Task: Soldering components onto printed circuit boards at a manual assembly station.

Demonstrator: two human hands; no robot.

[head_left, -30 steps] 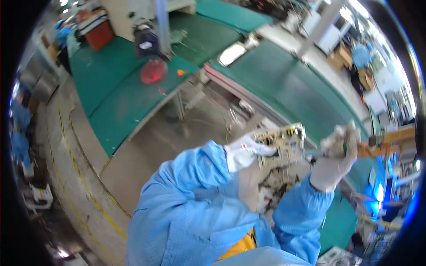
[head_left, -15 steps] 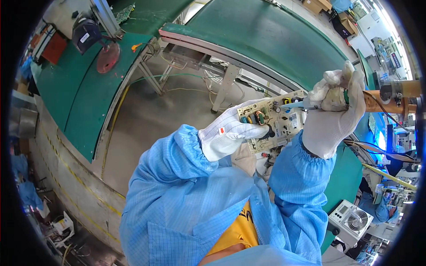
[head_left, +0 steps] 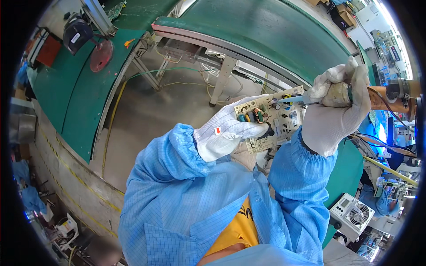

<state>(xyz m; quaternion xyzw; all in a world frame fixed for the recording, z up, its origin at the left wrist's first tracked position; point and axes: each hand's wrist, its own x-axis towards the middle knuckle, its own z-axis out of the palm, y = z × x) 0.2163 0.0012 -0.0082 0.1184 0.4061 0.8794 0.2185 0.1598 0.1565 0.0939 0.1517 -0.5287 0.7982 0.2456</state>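
Observation:
A cream circuit board (head_left: pixel 280 128) is held tilted in front of my chest by my left hand (head_left: pixel 225 132), in a white glove. The thumb presses on its face beside a black round part, and the other fingers are hidden behind it. Coils and capacitors stand on the board. My right hand (head_left: pixel 339 104), gloved too, is wrapped around a handheld dispenser (head_left: pixel 336 95) with a tape-wrapped body and a thin light-blue nozzle (head_left: pixel 291 99). The nozzle points left at the small parts near the board's upper edge; whether it touches them I cannot tell.
A copper-coloured pipe (head_left: pixel 385 98) runs right from behind my right hand, with cables below. Ahead lies a green-topped conveyor (head_left: pixel 257 33); a green bench (head_left: pixel 71 97) is at left. A white box with a fan (head_left: pixel 351 216) sits at lower right.
The view has shifted slightly. The nozzle tip has moved a little left over the board, toward a small capacitor. Both hands keep their hold.

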